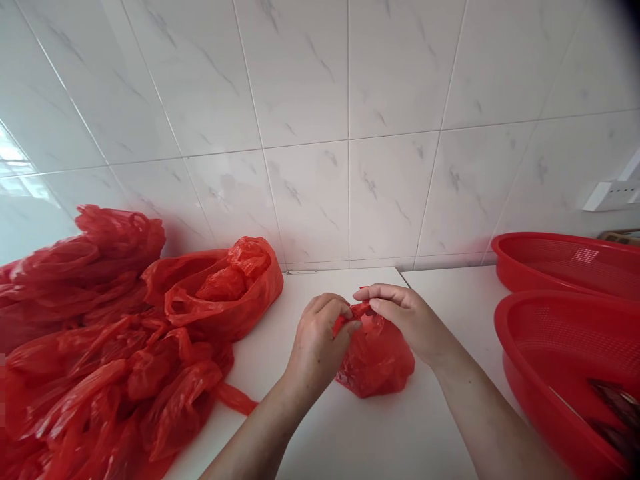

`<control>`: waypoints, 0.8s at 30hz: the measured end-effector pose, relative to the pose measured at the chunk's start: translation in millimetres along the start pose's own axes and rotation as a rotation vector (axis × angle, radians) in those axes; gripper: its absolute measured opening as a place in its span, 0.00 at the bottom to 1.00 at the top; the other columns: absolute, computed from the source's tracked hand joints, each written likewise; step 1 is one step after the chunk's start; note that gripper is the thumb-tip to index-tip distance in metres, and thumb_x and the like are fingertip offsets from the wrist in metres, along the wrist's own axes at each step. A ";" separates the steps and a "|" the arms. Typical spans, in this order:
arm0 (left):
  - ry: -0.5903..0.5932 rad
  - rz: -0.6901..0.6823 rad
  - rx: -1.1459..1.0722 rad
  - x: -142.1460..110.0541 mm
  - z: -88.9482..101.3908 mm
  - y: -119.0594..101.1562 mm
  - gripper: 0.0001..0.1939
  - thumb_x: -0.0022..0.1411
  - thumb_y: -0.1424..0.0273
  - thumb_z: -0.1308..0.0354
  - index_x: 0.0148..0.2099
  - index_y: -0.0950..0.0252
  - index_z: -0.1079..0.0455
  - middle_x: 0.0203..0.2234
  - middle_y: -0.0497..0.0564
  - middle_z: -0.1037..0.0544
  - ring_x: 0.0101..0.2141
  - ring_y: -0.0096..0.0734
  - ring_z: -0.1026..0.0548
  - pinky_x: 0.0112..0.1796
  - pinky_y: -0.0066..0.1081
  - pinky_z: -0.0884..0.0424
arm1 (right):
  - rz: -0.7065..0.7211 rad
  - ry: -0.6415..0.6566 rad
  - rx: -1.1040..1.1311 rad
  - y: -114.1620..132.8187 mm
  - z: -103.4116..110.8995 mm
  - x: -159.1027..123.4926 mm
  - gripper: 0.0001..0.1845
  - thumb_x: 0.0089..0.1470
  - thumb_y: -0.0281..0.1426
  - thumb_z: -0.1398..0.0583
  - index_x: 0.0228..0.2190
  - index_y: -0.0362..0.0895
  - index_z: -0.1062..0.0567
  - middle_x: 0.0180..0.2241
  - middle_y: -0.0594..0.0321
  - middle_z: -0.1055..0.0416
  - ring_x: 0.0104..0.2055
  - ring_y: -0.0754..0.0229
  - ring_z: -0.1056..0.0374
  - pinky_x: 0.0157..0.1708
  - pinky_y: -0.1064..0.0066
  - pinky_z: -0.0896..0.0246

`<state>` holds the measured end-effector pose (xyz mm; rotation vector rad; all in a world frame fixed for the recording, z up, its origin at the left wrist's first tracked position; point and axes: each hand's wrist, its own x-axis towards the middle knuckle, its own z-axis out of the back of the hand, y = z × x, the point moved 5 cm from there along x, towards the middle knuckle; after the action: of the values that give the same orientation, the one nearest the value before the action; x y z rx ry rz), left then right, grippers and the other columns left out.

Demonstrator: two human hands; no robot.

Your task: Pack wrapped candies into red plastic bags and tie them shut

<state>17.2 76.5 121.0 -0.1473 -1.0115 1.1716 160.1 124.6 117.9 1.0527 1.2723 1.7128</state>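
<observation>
A small red plastic bag (376,358) sits on a white counter (350,433) between the two hands, its puffed body resting on the surface just below and to the right of the fingers. Its top is gathered into a narrow, twisted neck (356,311), and that neck is the part held in the fingers.

The left hand (317,343) comes in from the lower left, with its back facing up and its fingers (325,307) curled down and pressed together over the neck. The fingertips are partly hidden behind the knuckles and the plastic. The right hand (403,320) reaches in from the right, its fingers (380,293) lying close together and nearly straight. Its thumb and fingertips pinch the top of the neck, touching or almost touching the left hand.

To the left, a large heap of crumpled red bags (75,353) spreads over the counter's edge, with a looser bag (225,293) lying against it. Two red mesh baskets (565,347) sit on the right, the nearer one holding something dark. White marbled tiles (300,140) rise behind.
</observation>
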 end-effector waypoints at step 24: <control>0.437 0.177 -0.204 -45.3 -17.6 85.3 0.56 0.40 0.64 0.29 0.67 0.58 0.54 0.65 0.62 0.49 0.60 0.56 0.43 0.52 0.48 0.34 | -0.231 0.421 0.108 -93.7 41.6 -1.5 0.52 0.41 0.37 0.32 0.62 0.47 0.50 0.54 0.52 0.36 0.56 0.49 0.39 0.54 0.58 0.44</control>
<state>-30.3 83.3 35.4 -0.6388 -0.7357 1.1279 207.2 159.7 33.9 0.5857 1.6932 1.7540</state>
